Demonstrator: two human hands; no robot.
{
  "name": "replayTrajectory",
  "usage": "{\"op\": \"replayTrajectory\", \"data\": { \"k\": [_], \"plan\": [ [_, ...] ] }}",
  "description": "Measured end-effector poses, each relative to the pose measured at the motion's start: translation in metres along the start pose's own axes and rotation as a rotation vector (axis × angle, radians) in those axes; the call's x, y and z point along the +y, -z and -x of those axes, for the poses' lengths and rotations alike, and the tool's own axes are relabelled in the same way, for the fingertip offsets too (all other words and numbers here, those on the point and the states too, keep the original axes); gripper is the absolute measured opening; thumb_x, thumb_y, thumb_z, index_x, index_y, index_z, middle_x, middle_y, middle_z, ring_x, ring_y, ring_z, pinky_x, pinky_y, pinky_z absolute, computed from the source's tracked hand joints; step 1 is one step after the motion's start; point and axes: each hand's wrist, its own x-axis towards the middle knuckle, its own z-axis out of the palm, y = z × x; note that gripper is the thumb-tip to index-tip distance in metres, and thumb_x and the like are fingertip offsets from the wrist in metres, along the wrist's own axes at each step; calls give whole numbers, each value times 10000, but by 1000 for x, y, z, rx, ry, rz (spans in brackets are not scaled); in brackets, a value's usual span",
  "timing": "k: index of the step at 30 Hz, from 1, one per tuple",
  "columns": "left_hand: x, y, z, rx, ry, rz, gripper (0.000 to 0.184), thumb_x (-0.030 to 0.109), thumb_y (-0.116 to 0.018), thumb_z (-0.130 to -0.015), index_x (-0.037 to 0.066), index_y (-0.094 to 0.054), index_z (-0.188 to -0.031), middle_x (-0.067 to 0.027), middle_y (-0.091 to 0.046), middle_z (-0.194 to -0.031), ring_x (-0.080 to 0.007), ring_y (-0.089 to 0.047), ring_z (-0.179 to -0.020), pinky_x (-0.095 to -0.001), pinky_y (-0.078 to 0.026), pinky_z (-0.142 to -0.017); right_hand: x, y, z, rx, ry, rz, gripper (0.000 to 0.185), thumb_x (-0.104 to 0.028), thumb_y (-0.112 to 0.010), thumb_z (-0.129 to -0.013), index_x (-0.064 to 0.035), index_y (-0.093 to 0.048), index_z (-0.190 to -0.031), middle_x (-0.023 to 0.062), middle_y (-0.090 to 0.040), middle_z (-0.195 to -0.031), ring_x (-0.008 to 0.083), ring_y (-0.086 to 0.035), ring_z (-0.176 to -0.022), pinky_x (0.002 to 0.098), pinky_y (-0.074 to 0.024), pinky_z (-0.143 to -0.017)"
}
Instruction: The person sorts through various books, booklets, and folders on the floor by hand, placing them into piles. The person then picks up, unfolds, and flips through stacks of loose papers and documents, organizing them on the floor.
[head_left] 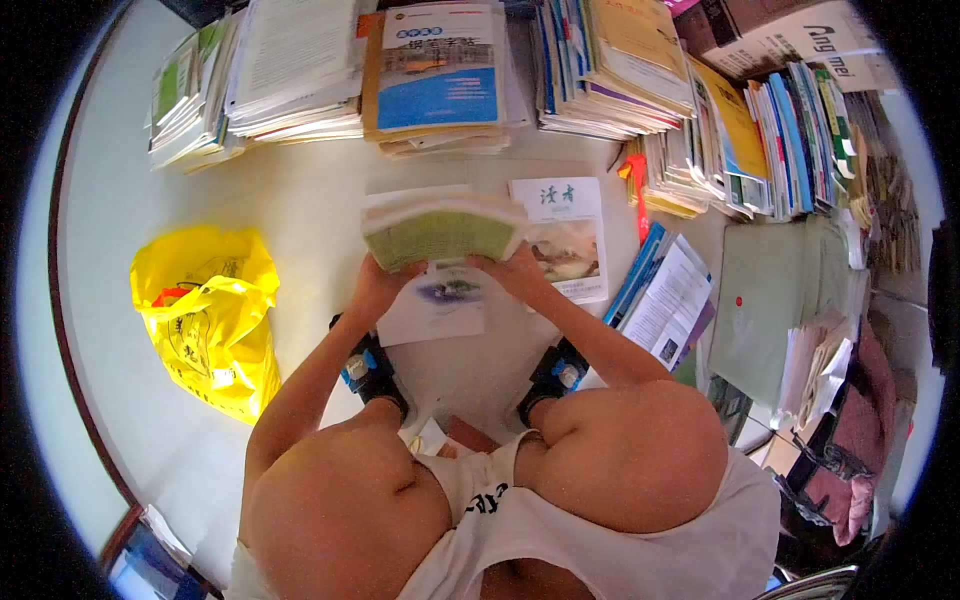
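A small stack of magazines (440, 235), slightly blurred and with a green printed face toward me, is held up off the floor in front of my feet. My left hand (388, 287) grips its near left corner, and my right hand (515, 273) grips the near right corner. The fingers under the stack are partly hidden. Beneath it on the floor lies a white magazine (430, 315) with a dark blue-green picture, partly covered from view. Just right of my right hand, another magazine (568, 215) with green title characters and a landscape picture lies flat.
Tall piles of books (430, 80) line the back, continuing with more books (790, 140) at the right. A yellow plastic bag (205, 320) sits at the left. Blue booklets and a printed sheet (668, 305) lie right of my foot, near a grey-green folder (755, 300).
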Motion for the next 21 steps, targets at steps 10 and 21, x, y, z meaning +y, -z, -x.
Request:
{"op": "replayTrajectory", "data": {
  "k": [10, 21],
  "plan": [
    [17, -80, 22, -491, 133, 379, 671, 45, -609, -943, 33, -218, -1487, -145, -469, -1381, -226, -539, -1180, -352, -501, -946, 49, 95, 55, 280, -187, 12, 655, -339, -709, -895, 12, -443, -1380, 160, -601, -1259, 252, -579, -1118, 373, -472, -950],
    [45, -139, -17, -659, 267, 580, 798, 183, -641, -945, 181, -141, -1567, -149, -306, -1530, -309, -501, -1260, -442, -469, -1026, 106, 191, 67, 319, -308, -103, 518, -354, -650, -939, -18, -534, -1315, 102, -641, -1173, 188, -570, -1057, 346, -457, -922]
  ]
}}
